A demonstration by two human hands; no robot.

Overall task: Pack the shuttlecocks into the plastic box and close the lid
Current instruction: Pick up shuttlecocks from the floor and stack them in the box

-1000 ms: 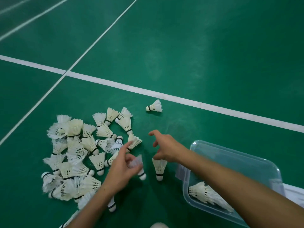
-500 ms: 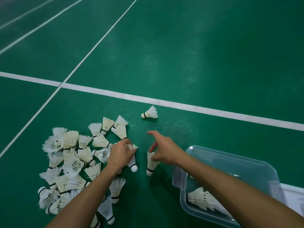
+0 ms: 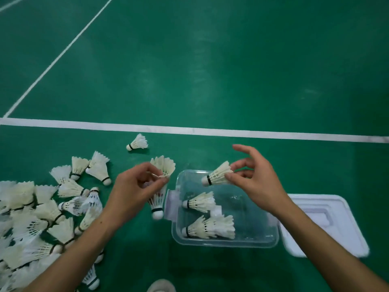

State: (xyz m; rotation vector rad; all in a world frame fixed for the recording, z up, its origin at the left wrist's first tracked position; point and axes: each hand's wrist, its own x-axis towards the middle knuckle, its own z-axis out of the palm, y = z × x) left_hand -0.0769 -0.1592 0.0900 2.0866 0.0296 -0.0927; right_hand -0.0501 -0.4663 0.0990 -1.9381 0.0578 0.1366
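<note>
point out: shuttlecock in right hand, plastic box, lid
shuttlecock in right hand (image 3: pixel 217 175), head view, on its feather skirt.
plastic box (image 3: pixel 226 243), head view, on its near rim.
lid (image 3: pixel 328 228), head view, on its white top, right of the box.

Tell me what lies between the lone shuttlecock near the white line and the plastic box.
In the head view, between the lone shuttlecock and the box lies bare green floor, then the shuttlecocks that the left hand pinches beside the box's left wall.
</note>
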